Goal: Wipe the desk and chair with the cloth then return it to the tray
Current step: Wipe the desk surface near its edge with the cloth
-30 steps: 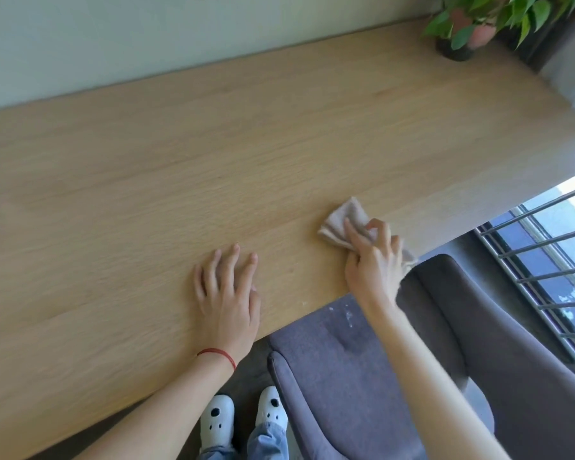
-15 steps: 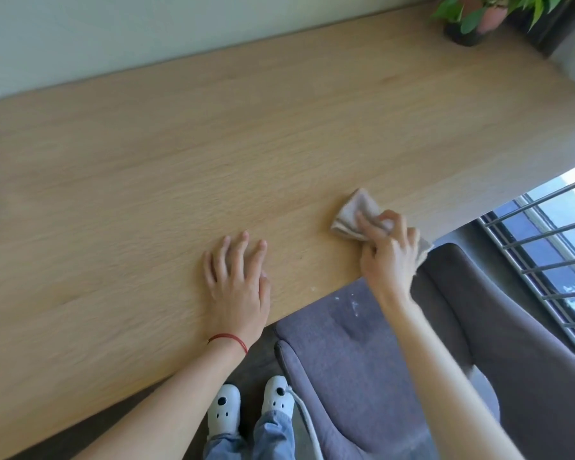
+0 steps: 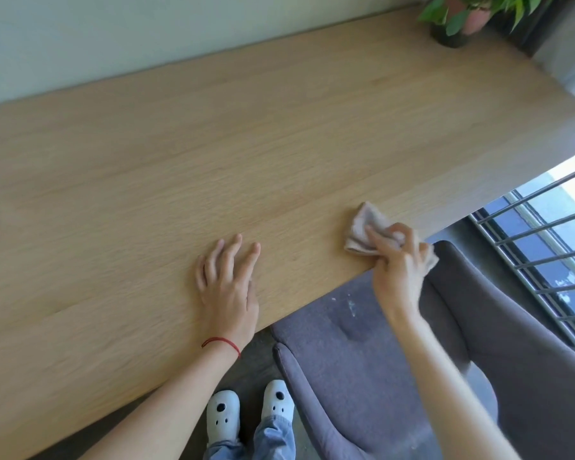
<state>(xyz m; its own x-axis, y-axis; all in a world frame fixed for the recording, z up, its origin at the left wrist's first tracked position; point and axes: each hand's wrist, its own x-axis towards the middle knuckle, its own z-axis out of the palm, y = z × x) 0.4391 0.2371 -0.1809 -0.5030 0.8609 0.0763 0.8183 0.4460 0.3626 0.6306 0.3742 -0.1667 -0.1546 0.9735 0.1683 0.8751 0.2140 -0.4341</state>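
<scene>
Wiping desk [image 3: 246,144], near-edge pass. Right hand [image 3: 397,267] clamped on crumpled beige cloth [image 3: 362,229], fingers curled over top, cloth pressed to wood at about 4 o'clock of the desk surface, right at the near edge. Part of cloth trailing off the edge under the hand, toward the chair [image 3: 412,376]. Left hand [image 3: 228,287] flat, fingers spread wide, holding nothing, palm down on desk at about 6 o'clock, bracing. Well apart from the cloth.

Chair: grey upholstered, tucked partly under desk at 5 o'clock, pale flecks visible on seat near the desk edge. Likely not wiped yet, judging by those. Tray not in view. Potted plant [image 3: 462,18] at 1 o'clock, far corner.

For doing this step well:
- Flatten cloth more; bunched like this gives small contact patch. Spread fingers, open the fold.
- Overlapping strokes along the grain, working from 4 o'clock toward 1 o'clock, then back across to the 9 o'clock side.
- Keep even downward pressure; lift left hand out of the path when sweeping past 6 o'clock, else a missed patch under the palm.
- Run along the near edge deliberately, dangling corner could drag debris onto the seat.
- Slow down near the plant, wipe around the pot rather than nudging it.

Large area from 9 to 12 o'clock probably yet to cover; cannot tell from surface alone.
</scene>
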